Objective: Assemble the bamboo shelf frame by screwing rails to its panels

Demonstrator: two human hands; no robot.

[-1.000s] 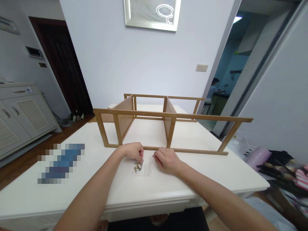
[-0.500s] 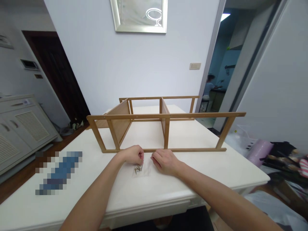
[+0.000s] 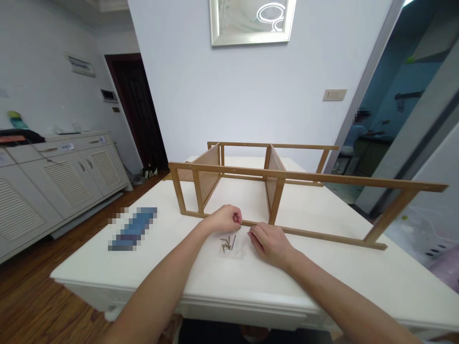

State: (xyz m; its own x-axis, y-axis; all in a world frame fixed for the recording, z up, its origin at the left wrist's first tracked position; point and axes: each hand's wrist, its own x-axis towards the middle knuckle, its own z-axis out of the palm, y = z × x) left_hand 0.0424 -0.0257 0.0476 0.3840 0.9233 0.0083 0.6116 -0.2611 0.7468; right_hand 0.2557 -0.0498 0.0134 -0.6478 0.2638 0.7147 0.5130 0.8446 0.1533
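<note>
My left hand is above the table near the lower front rail of a wooden shelf frame, its fingers curled into a pinch. Whatever it pinches, if anything, is hidden. Just below it, a small pile of screws lies on a clear plastic bag. A thin metal hex key lies at the right of the pile. My right hand rests on the table right of the bag, with its fingers curled under. What is beneath those fingers cannot be seen.
The frame lies on its side across the white table, with two shelf panels standing between its side pieces. A blurred blue item is at the table's left. Behind stands a wall; a person is in the far room at right.
My left hand has lifted slightly away from the screws toward the frame, leaving the screws and hex key more visible. My right hand stays at the bag's side. The view has turned left.
</note>
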